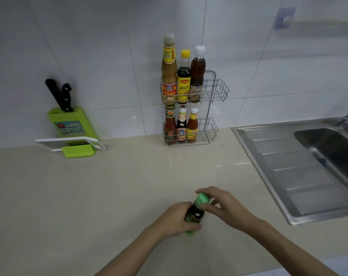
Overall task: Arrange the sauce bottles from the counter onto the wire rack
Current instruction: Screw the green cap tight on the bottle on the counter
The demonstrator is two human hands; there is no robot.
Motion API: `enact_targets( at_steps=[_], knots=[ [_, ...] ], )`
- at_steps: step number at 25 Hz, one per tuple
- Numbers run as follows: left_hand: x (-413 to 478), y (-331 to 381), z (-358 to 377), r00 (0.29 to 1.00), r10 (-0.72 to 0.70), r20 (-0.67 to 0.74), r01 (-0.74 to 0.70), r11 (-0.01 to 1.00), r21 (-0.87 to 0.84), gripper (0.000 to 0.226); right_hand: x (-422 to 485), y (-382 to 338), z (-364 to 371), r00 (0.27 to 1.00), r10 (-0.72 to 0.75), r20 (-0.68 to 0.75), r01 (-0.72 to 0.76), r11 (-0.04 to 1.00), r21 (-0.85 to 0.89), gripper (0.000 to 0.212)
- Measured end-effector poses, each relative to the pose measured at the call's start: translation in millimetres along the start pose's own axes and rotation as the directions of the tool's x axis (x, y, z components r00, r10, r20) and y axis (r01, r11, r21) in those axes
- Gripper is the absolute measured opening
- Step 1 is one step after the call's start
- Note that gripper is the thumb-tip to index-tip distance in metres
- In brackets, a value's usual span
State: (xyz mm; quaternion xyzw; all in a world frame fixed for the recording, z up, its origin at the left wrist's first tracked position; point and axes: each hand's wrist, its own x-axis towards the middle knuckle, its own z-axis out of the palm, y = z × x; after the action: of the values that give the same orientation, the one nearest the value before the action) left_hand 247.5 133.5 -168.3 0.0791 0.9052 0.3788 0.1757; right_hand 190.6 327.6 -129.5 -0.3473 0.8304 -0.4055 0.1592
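Observation:
A dark sauce bottle with a green cap and green label stands on the beige counter near me. My left hand wraps its body. My right hand pinches the green cap from the right. A two-tier wire rack stands against the tiled wall. Its upper tier holds three tall bottles on the left, and its right part holds nothing. The lower tier holds three small bottles, also on the left, with a gap at the right.
A green knife block with two black-handled knives leans on the wall at the left, a white-framed slicer in front of it. A steel sink with a drainboard fills the right side, its tap at the far right edge.

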Motion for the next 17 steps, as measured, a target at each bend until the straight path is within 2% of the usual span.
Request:
enact_targets(
  at_steps=[2, 6, 8, 11, 15, 17],
  knots=[
    [3, -1, -6, 1.000, -0.006, 0.016, 0.006, 1.000, 0.019, 0.043, 5, -1, -2, 1.000, -0.018, -0.011, 0.018, 1.000, -0.013, 0.031],
    [4, -10, -15, 0.999, -0.004, 0.053, 0.004, 1.000, 0.009, 0.045, 15, -3, -18, 0.990, -0.072, 0.120, 0.072, 0.997, 0.003, 0.032],
    [4, -12, -17, 0.999, -0.007, 0.039, 0.007, 1.000, 0.008, 0.046, 18, -6, -17, 0.989, -0.062, 0.131, 0.062, 0.998, 0.001, 0.032],
    [3, -9, -16, 0.999, -0.008, 0.032, 0.008, 1.000, -0.005, 0.046, 19, -9, -9, 0.992, -0.078, 0.102, 0.086, 0.994, -0.074, 0.031],
    [-1, -10, -12, 0.999, -0.031, 0.034, 0.031, 0.999, 0.006, 0.044, 19, -12, -7, 0.997, 0.035, 0.066, -0.029, 0.995, -0.091, 0.030],
    [-3, -10, -9, 0.999, -0.045, 0.020, 0.045, 0.999, 0.014, 0.042, 18, -15, 2, 0.998, 0.062, 0.019, -0.057, 0.977, -0.205, 0.029]
  ],
)
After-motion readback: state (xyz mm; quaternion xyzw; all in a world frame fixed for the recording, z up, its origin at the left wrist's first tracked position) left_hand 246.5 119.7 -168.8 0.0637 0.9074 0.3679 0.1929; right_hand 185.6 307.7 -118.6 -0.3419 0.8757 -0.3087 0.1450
